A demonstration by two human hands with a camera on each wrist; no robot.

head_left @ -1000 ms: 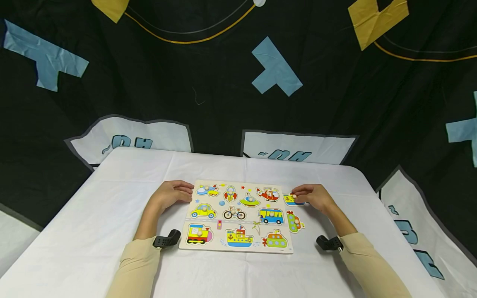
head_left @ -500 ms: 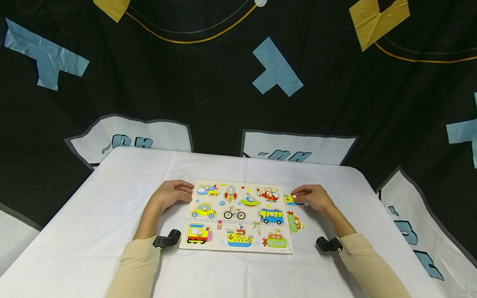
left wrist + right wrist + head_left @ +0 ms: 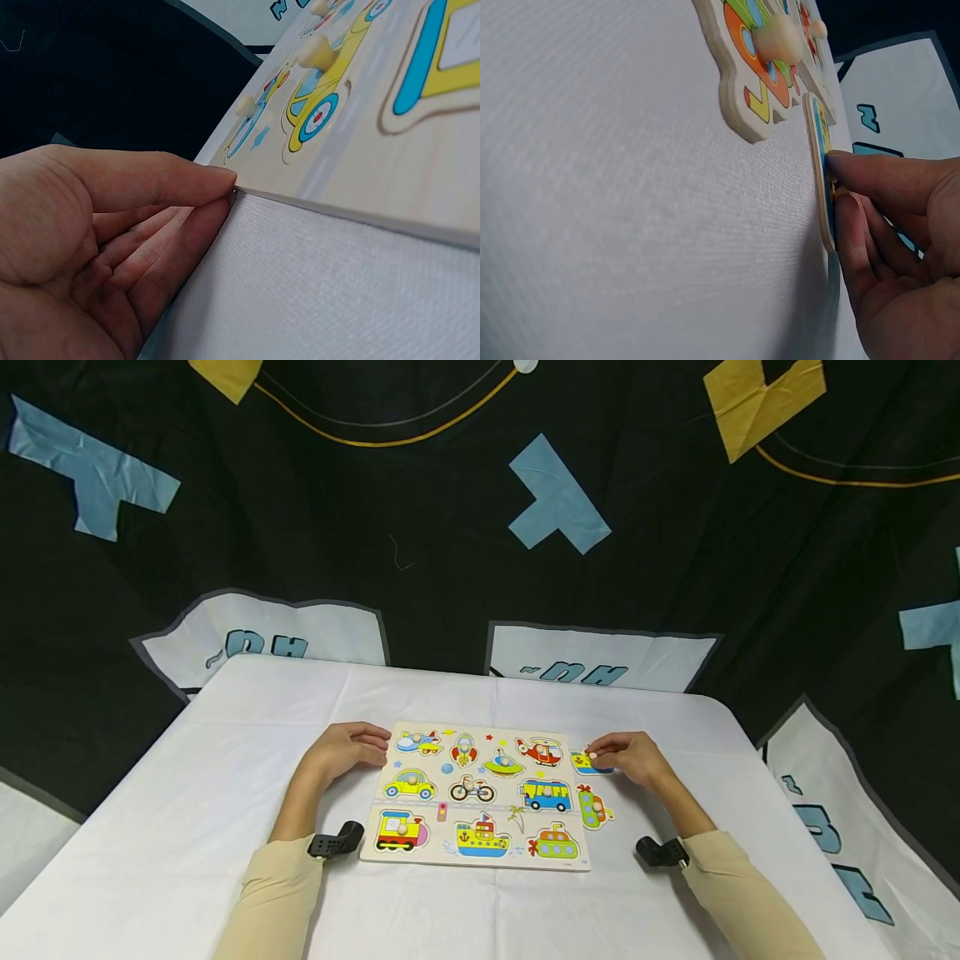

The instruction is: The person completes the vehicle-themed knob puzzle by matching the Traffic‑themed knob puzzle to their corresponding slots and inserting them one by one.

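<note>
A wooden peg puzzle board [image 3: 495, 802] lies on the white table, covered with vehicle pieces that have round knobs. My left hand [image 3: 347, 752] is at its left edge, thumb and fingertip pinching the edge in the left wrist view. Off the board's right side, my right hand [image 3: 633, 757] holds a boat puzzle piece [image 3: 581, 762] between thumb and fingers at its knob. The piece sits low over the cloth, partly covered by my fingers. Nearer to me lies a loose green submarine piece [image 3: 592, 807]. The board's boat recess [image 3: 482, 838] and submarine recess [image 3: 555, 842] show matching pictures without knobs.
A white cloth [image 3: 480, 910] covers the table. Behind it hangs a black curtain [image 3: 420, 543] with blue and yellow tape-like shapes. A bus piece [image 3: 546, 794] and a helicopter piece [image 3: 540, 751] sit along the board's right side.
</note>
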